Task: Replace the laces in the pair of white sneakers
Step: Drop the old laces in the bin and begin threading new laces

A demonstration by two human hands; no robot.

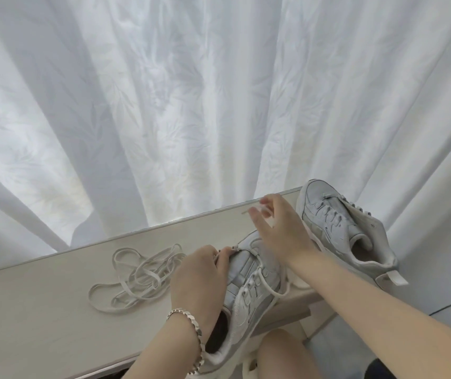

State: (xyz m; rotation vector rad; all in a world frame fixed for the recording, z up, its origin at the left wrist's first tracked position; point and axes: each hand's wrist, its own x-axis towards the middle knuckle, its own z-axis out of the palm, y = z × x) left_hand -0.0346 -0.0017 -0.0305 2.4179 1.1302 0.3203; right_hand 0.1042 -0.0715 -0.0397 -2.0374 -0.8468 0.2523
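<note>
A white sneaker [249, 291] lies on the pale table [41, 310] in front of me, toe pointing away. My left hand [199, 272], with a bracelet on the wrist, grips the sneaker's left side near the toe. My right hand [279, 228] is raised above the toe and pinches the end of a white lace [266, 285] that runs down through the eyelets. The second white sneaker [339, 228] stands at the table's right end, without laces.
A loose tangle of white laces [139, 277] lies on the table left of the near sneaker. A white curtain [191, 105] hangs right behind the table's far edge. My knee [282, 354] shows below the table's front edge.
</note>
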